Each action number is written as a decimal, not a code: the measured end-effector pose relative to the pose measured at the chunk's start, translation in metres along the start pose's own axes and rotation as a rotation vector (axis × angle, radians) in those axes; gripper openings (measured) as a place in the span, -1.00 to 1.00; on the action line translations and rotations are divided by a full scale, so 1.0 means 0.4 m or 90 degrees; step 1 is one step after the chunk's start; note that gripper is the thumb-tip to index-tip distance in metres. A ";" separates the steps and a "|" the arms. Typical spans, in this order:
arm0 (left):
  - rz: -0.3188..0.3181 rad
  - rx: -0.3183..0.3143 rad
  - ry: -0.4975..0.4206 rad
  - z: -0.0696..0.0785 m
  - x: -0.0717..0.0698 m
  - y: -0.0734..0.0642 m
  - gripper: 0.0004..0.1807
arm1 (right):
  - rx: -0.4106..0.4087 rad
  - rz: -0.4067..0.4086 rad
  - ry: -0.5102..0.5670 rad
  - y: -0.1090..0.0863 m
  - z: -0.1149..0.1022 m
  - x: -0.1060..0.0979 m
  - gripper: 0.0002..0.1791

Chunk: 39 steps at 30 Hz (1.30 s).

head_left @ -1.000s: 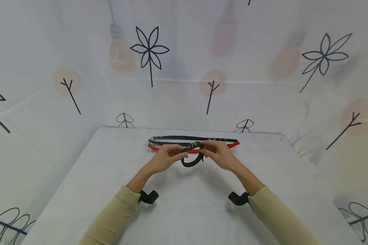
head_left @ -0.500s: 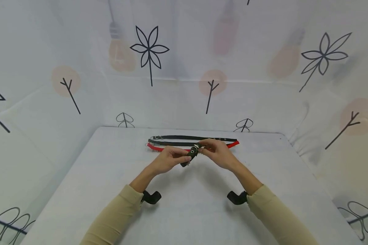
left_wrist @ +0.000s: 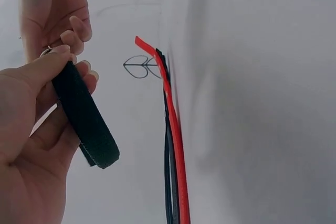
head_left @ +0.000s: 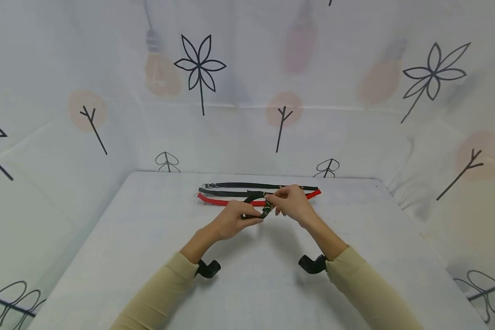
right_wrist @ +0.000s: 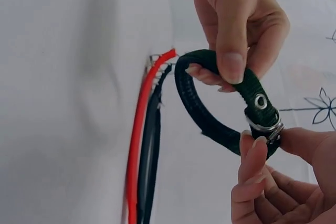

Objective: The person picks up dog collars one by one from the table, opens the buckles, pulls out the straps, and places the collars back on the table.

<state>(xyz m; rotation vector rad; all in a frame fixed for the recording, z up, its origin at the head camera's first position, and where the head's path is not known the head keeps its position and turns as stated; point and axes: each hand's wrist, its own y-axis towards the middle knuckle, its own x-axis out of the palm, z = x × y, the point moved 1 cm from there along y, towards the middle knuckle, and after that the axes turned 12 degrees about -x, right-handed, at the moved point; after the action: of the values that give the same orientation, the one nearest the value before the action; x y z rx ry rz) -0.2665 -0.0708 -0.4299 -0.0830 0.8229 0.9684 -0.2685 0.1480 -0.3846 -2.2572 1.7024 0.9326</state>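
A dark green pet collar [right_wrist: 202,59] is looped into a ring, raised in front of me between both hands. With thumb and fingers my left hand [head_left: 231,220] pinches the band beside a metal eyelet [right_wrist: 261,101]. My right hand [head_left: 294,205] pinches the collar at its metal buckle [right_wrist: 273,129], covering part of it. In the left wrist view the collar [left_wrist: 84,114] shows from its side, and the buckle is mostly hidden behind fingers.
Toward the back of the white table [head_left: 156,206] lie a black collar [head_left: 247,185], a dark grey one [head_left: 227,194] and a red one [head_left: 214,201], stretched side by side. Patterned white cloth [head_left: 239,137] rises behind the table. Black wrist mounts [head_left: 208,269] sit below the hands.
The collar has turned between the hands: its ring first faced me, then showed edge-on, and now faces me again with the buckle to the right. My left hand has shifted slightly right.
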 end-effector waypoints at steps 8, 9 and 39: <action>0.164 -0.043 0.018 -0.016 -0.007 -0.023 -0.85 | -0.049 -0.017 0.008 -0.011 0.006 -0.024 -0.70; 0.205 -0.057 0.014 -0.020 -0.011 -0.025 -0.85 | -0.058 -0.024 0.009 -0.012 0.007 -0.028 -0.69; 0.092 -0.183 -0.206 -0.102 -0.091 -0.007 -0.67 | -0.196 -0.053 -0.002 0.036 0.022 -0.054 -0.84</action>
<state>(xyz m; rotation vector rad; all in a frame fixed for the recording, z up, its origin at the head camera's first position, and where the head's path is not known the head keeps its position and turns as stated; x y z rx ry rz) -0.2990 -0.1145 -0.4357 -0.1121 0.3932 1.1967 -0.2885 0.1646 -0.3761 -2.4891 1.5380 1.2533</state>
